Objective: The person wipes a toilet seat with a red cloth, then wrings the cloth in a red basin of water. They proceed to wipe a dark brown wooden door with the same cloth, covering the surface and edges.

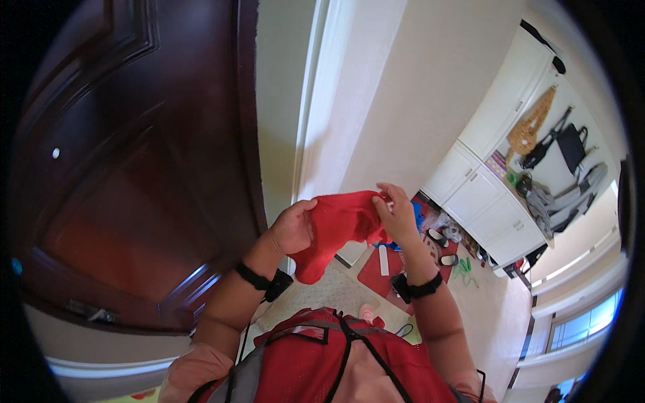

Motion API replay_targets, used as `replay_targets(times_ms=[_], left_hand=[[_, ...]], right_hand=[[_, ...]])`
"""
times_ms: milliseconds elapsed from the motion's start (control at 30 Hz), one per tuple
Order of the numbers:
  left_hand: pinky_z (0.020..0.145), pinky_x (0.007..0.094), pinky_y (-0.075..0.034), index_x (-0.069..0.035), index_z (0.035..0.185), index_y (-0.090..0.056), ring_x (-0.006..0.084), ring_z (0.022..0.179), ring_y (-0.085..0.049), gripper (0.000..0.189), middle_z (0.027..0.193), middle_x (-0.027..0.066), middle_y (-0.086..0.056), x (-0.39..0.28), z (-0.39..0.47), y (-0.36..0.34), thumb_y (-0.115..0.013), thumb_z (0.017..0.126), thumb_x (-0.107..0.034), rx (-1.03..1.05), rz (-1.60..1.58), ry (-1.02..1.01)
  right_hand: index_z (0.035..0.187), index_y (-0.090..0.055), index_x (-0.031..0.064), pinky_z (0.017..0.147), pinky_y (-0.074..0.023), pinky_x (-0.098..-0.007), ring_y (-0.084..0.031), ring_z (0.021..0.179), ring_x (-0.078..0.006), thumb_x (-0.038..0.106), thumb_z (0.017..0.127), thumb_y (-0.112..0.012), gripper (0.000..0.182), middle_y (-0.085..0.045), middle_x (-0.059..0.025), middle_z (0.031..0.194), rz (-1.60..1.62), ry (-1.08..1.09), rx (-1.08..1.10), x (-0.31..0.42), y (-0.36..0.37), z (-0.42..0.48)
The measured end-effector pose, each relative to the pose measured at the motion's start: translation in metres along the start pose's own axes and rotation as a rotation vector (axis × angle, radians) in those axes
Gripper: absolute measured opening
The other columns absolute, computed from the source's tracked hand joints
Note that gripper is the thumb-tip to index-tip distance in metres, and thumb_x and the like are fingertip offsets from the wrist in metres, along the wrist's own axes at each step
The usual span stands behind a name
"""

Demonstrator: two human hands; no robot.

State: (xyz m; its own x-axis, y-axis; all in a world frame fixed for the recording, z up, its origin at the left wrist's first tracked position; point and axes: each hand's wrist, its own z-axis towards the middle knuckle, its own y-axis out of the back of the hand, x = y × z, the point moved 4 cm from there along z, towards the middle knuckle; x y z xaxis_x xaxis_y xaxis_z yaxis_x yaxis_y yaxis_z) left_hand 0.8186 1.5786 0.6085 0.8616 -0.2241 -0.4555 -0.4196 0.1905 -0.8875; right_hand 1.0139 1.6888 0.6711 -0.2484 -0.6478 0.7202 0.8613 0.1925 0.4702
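Note:
A piece of red cloth (337, 221) is stretched between my two hands, in front of my chest. Its left part hangs down in a rounded, sock-like lobe, and thin strands or folds dangle near its right end. My left hand (295, 226) grips the cloth's left edge, thumb on top. The upper right corner is pinched between the thumb and fingers of my right hand (398, 211). Some of the fingers of both hands are hidden behind the cloth. A black strap with a small dark device sits on each of my forearms.
A dark wooden door (151, 166) stands at the left beside a pale wall (413, 90). White cabinets (484, 196) line the right side, with bags and clothes on hooks. Shoes (448, 260), a red mat (373, 272) and a green cord (466, 267) lie on the floor.

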Motion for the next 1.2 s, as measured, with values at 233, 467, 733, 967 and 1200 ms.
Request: replay_targets(times_ms=[233, 467, 733, 967, 1200], left_hand=[[0.111, 0.0464, -0.038, -0.007, 0.118, -0.063, 0.0281, 0.123, -0.057, 0.034, 0.128, 0.0113, -0.065, 0.013, -0.003, -0.014, -0.049, 0.102, -0.033, 0.044, -0.190, -0.274], [0.112, 0.0489, -0.037, -0.008, 0.120, -0.062, 0.0297, 0.124, -0.056, 0.035, 0.130, 0.0121, -0.063, 0.054, -0.012, -0.015, -0.054, 0.101, -0.036, -0.097, -0.251, -0.379], [0.108, 0.0465, -0.040, -0.008, 0.114, -0.062, 0.0269, 0.117, -0.060, 0.032, 0.122, 0.0098, -0.066, 0.062, -0.065, -0.022, -0.051, 0.103, -0.036, -0.412, 0.103, -0.582], [0.098, 0.0368, -0.048, -0.003, 0.119, -0.064, 0.0136, 0.108, -0.062, 0.037, 0.111, 0.0038, -0.069, 0.039, -0.175, -0.011, -0.047, 0.106, -0.033, -1.053, 0.751, -0.688], [0.097, 0.0319, -0.047, -0.002, 0.120, -0.066, 0.0137, 0.104, -0.063, 0.037, 0.114, 0.0048, -0.069, 0.014, -0.227, -0.090, -0.048, 0.106, -0.032, -1.098, 0.859, -0.852]], right_hand=[[0.111, -0.066, 0.0040, 0.077, -0.0540, -0.0373, -0.068, 0.088, -0.0230, 0.056, 0.103, -0.035, 0.061, -0.071, -0.0123, 0.098, 0.314, -0.747, 0.819, -0.079, -0.067, -0.044], [0.143, -0.044, 0.0098, 0.103, -0.0464, -0.0384, -0.056, 0.126, -0.0233, 0.037, 0.105, -0.045, 0.047, -0.055, -0.0072, 0.140, 1.344, -0.877, 0.853, -0.062, -0.081, -0.091], [0.127, -0.057, 0.0101, 0.099, -0.0479, -0.0462, -0.061, 0.117, -0.0260, 0.023, 0.098, -0.060, 0.033, -0.064, -0.0073, 0.128, 1.475, -0.804, 0.799, -0.083, -0.092, -0.077], [0.114, -0.064, 0.0079, 0.092, -0.0476, -0.0397, -0.063, 0.103, -0.0201, 0.015, 0.096, -0.062, 0.020, -0.069, -0.0054, 0.111, 1.175, -0.719, 0.581, -0.045, -0.093, -0.035], [0.105, -0.064, -0.0018, 0.077, -0.0542, -0.0302, -0.066, 0.084, -0.0160, 0.008, 0.090, -0.071, 0.019, -0.069, -0.0090, 0.097, 0.902, -0.505, 0.577, 0.038, -0.094, 0.003]])
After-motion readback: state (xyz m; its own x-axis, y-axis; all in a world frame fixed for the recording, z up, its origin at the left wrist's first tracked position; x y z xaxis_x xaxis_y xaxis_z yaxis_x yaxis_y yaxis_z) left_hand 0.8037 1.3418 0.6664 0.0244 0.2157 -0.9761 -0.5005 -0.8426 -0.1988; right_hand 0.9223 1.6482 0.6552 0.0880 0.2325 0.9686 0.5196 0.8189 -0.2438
